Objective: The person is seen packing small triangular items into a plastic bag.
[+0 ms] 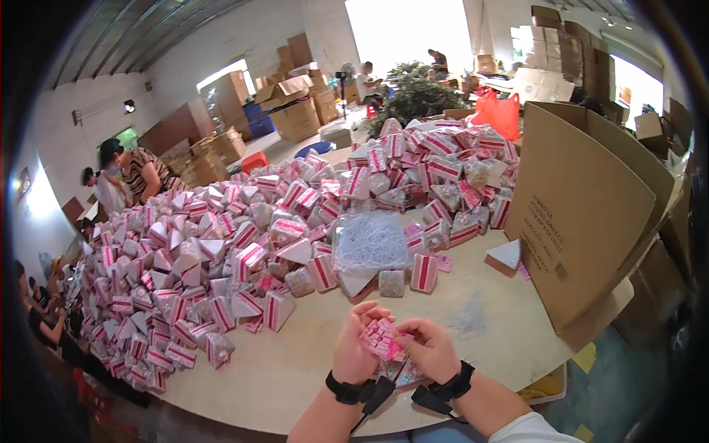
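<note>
Plainly, a small cluster of pink-and-white printed pieces (380,339) is cradled in the curled left hand (352,350) and pinched at its edge by the right hand (433,350), to whose left it is held; its long axis cannot be told.

Pink-and-white wedges (221,255) crowd the pale table (284,362).
</note>
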Tool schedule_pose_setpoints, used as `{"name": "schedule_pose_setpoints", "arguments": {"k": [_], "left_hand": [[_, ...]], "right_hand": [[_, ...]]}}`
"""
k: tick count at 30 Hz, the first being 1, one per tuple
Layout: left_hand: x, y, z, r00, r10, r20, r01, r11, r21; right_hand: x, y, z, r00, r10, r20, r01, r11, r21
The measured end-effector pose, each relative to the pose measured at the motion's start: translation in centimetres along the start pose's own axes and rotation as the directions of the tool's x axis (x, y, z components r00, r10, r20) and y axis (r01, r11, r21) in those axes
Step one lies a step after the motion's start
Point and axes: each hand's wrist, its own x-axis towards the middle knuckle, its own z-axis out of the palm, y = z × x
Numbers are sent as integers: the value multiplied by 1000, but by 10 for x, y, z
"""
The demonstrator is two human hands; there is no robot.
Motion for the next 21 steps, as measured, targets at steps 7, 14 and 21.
{"name": "schedule_pose_setpoints", "arguments": {"k": [7,14,21], "left_hand": [[-4,12,-14,994,99,-43,-94,991,99],[-25,0,-1,998,-43,48,38,995,93],[-34,-10,3,969,162,184,-229,867,443]], "right_hand": [[-6,-8,11,995,100,-18,-100,995,2],[-7,6,16,983,-177,-42,150,922,-357],[-7,-3,25,974,79,-213,-69,996,56]]}}
